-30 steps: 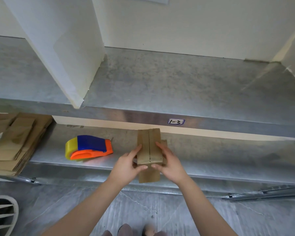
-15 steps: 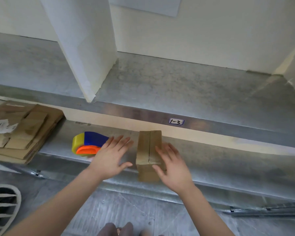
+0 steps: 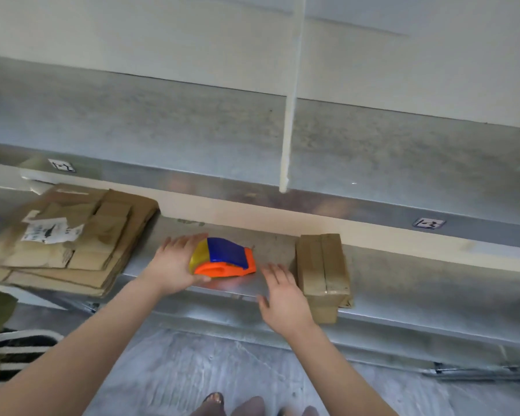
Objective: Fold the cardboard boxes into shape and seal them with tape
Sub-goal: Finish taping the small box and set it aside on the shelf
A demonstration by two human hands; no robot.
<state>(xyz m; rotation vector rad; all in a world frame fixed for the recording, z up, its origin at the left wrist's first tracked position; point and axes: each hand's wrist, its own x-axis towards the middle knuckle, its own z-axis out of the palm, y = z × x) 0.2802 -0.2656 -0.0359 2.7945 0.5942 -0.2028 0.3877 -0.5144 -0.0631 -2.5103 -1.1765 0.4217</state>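
Box (image 3: 323, 271) sits folded on the lower shelf (image 3: 433, 280), right of centre, its near end jutting past the front lip. Its 2 top flaps meet in a seam running away from us, and we see no tape across it.

We judge it light and fairly stiff: corrugated walls hold shape but dent under a hard squeeze, and unsealed flaps tend to spring up. We would take it by the 2 long side walls, low down, or press flat on the flaps beside the seam while tape goes on.

Our left hand (image 3: 177, 265) grasps the dispenser (image 3: 222, 259), fingers over its yellow end and thumb under the orange base. Our right hand (image 3: 282, 295) is released, fingers straight and spread over the shelf edge, just beside the box; we cannot tell whether it touches it.

A tag (image 3: 428, 223) on the upper shelf's front reads "1-3". The other tag (image 3: 62, 166), far left, seems to read "1-2". A white label (image 3: 47, 232) lies on the stack (image 3: 102, 259) of flat cardboard at left, its print too small to read.
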